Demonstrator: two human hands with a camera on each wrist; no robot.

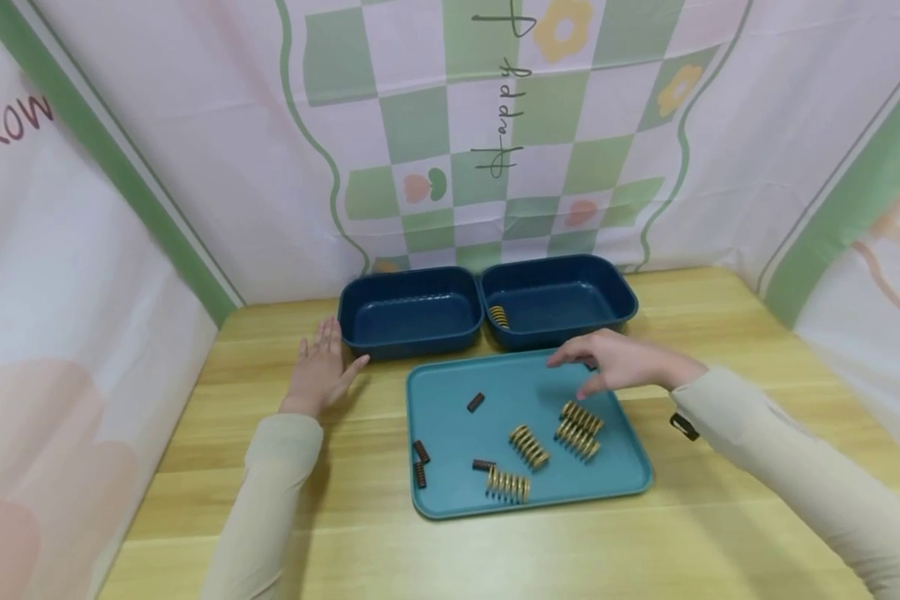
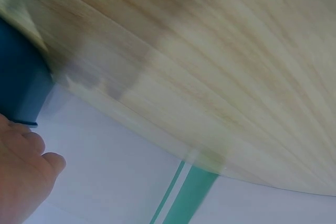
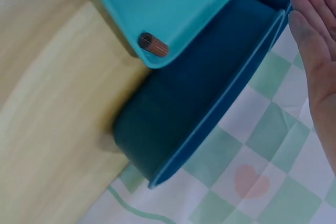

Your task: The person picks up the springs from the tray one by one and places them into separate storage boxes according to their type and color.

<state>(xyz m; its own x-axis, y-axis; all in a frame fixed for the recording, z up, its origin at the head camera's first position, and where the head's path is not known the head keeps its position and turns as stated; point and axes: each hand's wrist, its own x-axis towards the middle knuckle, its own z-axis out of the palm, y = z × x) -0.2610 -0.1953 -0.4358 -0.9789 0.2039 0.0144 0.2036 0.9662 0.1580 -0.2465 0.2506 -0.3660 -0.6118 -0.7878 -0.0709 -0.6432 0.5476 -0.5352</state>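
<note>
R hand (image 1: 621, 360) hangs over the far-right part of the teal tray (image 1: 450, 429), thumb & fingertips apart, nothing btwn them; L hand (image 1: 317, 375) lies spread beside the L bin (image 1: 412, 345), thumb by its near corner, gripping nothing. Main risk: a pinch at the farther gold spring (image 1: 582, 417) could catch or roll the nearer gold spring (image 1: 577, 440) too, b/c they lie side by side, poss. touching. Fingers might also knock the small brown spring (image 3: 153, 44) in the tray corner, & a push from L hand could shift the bin. Axes: all 4 gold ones on the tray lie on their sides; that pair runs far-left to near-right, the middle gold spring (image 1: 528, 447) same way but steeper, the front gold spring (image 1: 507, 485) approx. L–R. The gold spring in the R bin (image 1: 562, 304) is part-hidden, axis unclear
</note>
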